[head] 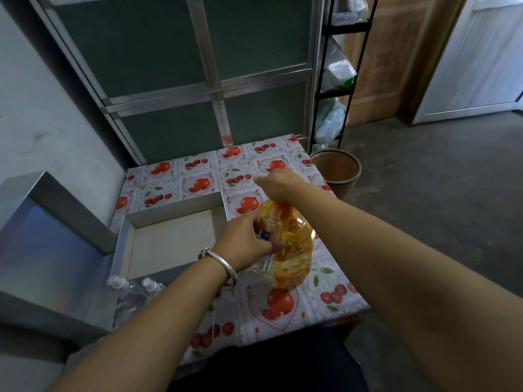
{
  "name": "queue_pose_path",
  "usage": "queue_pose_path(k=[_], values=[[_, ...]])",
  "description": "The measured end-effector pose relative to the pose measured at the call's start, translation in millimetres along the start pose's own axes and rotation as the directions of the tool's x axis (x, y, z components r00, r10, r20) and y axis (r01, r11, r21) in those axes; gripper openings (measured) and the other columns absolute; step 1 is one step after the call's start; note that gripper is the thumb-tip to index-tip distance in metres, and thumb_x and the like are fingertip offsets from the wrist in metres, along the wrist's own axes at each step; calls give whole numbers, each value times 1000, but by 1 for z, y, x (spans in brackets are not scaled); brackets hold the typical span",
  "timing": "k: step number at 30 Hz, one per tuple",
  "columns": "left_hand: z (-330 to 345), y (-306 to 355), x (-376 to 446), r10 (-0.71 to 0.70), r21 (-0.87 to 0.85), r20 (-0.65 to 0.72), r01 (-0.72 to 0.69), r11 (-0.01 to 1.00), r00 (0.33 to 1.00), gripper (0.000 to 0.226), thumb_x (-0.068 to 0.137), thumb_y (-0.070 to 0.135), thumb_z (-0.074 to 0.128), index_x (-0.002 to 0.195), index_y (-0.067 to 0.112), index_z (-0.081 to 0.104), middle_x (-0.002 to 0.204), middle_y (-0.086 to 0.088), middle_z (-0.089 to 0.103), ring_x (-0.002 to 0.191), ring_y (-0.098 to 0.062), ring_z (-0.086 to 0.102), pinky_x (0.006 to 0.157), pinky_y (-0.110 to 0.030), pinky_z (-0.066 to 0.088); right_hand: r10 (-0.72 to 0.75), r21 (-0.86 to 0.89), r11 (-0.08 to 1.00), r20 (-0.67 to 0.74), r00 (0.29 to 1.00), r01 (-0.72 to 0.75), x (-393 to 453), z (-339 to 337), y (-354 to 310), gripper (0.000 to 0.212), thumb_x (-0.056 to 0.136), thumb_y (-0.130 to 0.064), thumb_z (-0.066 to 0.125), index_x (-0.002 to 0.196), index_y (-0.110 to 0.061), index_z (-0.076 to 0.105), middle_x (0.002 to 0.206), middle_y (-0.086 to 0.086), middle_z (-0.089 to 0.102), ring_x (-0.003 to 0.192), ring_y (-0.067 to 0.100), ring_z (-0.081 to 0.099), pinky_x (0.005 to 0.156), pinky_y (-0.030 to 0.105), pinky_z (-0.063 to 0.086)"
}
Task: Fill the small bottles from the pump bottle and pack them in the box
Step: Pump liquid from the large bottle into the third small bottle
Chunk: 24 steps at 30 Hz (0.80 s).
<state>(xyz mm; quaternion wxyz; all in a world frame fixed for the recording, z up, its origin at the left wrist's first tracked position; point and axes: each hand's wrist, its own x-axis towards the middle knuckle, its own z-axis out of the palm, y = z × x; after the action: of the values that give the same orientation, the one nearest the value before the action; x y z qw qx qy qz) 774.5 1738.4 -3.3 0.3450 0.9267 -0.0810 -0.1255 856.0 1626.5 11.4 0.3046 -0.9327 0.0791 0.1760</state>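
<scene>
Both hands meet over the pump bottle (pixel 294 250): the right hand (pixel 278 186) lies on its orange top with fingers curled over the pump, while the left hand (pixel 244 241), a silver bangle (pixel 223 264) on its wrist, grips a small clear bottle (pixel 268 224) held against the pump bottle's neck. Largest on the fruit-patterned worktop (pixel 325 301) is the open box (pixel 169 239), just left of the hands, with its silvery lid (pixel 48 244) further left. The pump bottle, full of yellow liquid, stands upright near the box's right wall. Two more small bottles (pixel 135 292) with white caps lie by the box's near edge.
</scene>
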Motion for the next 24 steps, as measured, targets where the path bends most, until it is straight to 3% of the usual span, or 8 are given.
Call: queue_pose_path(k=[2,4,6,9,12,17,21,24], values=[[0,-1,0,-4,-7,-3,4,1000,1000,47,70,36,78,101,11,52,93,-1,57,71,-7,50,57,-17,41,-23,-27,999,-16,1000,23,-1,0,1,34,101,-39,32,112,-15,53,69,1,36,56,12,39,51,21,33],[-1,-1,0,-9,-4,-3,9,1000,1000,47,70,36,78,101,11,52,95,-2,58,71,-8,51,57,-17,41,-30,-4,1000,-4,1000,30,-1,-1,2,32,100,-38,35,97,-13,55,70,1,41,56,12,42,49,22,35],[-2,0,-1,-16,-4,5,16,1000,1000,47,70,36,77,101,12,51,95,0,56,71,-7,51,57,-17,41,-43,12,999,10,999,43,-6,-5,0,35,100,-40,36,77,-17,48,75,2,46,64,13,48,64,23,46],[-3,1,-2,-15,-5,-2,15,1000,1000,46,70,37,77,99,13,51,95,0,56,72,-9,53,59,-17,44,-31,32,999,46,998,29,-3,-3,-1,48,98,-50,33,120,-11,52,108,12,55,104,28,56,96,36,45],[-2,0,-2,-7,-12,1,7,1000,1000,46,70,35,77,99,12,51,94,-1,56,77,-14,56,64,-23,48,-35,-1,999,-7,999,35,2,1,1,39,99,-47,33,114,-15,51,77,4,43,78,20,49,81,33,44],[-1,-2,-5,3,-4,9,-3,1000,1000,41,70,34,77,93,14,50,90,0,55,73,-11,53,64,-21,46,-75,-117,990,7,997,76,-5,0,3,25,103,-35,31,99,-30,54,73,-5,32,82,17,41,91,33,41],[-2,0,-5,-7,11,1,7,1000,1000,45,70,36,78,98,12,52,95,-2,57,77,-13,53,62,-19,44,-96,-168,980,44,994,102,-7,-4,-3,44,102,-28,37,143,-13,33,138,14,46,124,32,47,101,40,43],[-1,0,-2,-10,8,-2,10,1000,1000,46,69,36,78,99,11,52,95,-3,58,78,-15,54,62,-21,44,-116,-176,977,18,993,117,-10,-7,-2,28,102,-21,35,124,-15,51,100,7,56,87,20,56,75,23,47]])
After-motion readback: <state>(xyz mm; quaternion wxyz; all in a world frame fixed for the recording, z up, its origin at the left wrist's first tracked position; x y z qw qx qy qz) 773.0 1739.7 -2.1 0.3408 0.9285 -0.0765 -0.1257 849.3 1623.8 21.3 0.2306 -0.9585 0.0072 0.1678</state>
